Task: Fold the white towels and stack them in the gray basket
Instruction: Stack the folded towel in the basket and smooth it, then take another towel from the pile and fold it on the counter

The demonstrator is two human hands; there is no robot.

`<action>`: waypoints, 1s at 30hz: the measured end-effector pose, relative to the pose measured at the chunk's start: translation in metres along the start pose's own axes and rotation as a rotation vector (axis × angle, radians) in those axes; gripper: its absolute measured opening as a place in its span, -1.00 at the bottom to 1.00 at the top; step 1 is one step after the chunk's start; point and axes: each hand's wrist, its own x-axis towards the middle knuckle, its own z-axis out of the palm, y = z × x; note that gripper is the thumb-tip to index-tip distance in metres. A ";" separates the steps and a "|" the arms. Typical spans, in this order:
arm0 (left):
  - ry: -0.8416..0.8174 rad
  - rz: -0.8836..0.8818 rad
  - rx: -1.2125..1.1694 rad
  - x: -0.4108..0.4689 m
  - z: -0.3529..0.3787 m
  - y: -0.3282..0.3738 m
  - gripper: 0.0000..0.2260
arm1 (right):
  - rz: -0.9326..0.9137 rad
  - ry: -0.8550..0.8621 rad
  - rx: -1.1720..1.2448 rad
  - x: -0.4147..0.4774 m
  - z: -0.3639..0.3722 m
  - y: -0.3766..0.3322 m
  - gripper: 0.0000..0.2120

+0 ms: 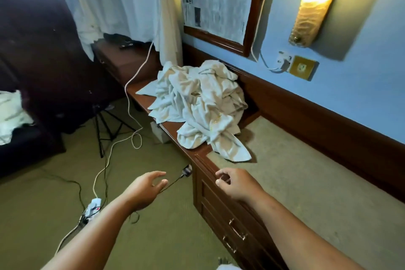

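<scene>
Reaching toward white towels (pixel 201 107) heaped on a desk (pixel 306 182)
Towels lay crumpled at the far end, spilling over the front edge — well ahead of both hands, bare desktop between. Left hand (pixel 145 190) hovered over carpet (pixel 153 237), fingers spread; right hand (pixel 234 184) above the desk edge, fingers loosely curled — both empty. A white shape (pixel 225 267) below was cut off.
</scene>
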 end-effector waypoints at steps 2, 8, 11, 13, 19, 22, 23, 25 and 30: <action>0.000 0.000 -0.035 0.005 -0.005 -0.009 -0.62 | -0.005 0.005 -0.002 0.022 0.002 -0.008 -0.69; -0.044 0.024 -0.089 0.057 -0.018 -0.009 -0.64 | 0.063 0.072 0.077 0.096 0.002 -0.005 -0.74; -0.055 0.047 -0.090 0.105 -0.027 -0.002 -0.66 | 0.130 0.070 0.124 0.139 -0.002 0.000 -0.78; -0.060 0.062 -0.079 0.143 -0.033 0.006 -0.67 | 0.190 0.066 0.168 0.172 -0.007 0.009 -0.80; -0.111 0.094 -0.065 0.237 -0.052 0.040 -0.70 | 0.467 0.069 0.455 0.249 -0.022 0.025 -0.85; -0.126 0.086 -0.066 0.277 -0.058 0.043 -0.73 | 0.613 0.076 0.534 0.289 -0.021 0.043 -0.81; -0.120 0.096 -0.065 0.288 -0.059 0.042 -0.74 | 0.647 0.080 0.568 0.299 -0.019 0.048 -0.76; -0.122 0.105 -0.070 0.307 -0.061 0.040 -0.75 | 0.720 0.095 0.674 0.318 -0.012 0.059 -0.70; -0.225 0.143 -0.030 0.352 -0.060 0.033 -0.79 | 0.836 0.153 0.868 0.346 0.003 0.057 -0.76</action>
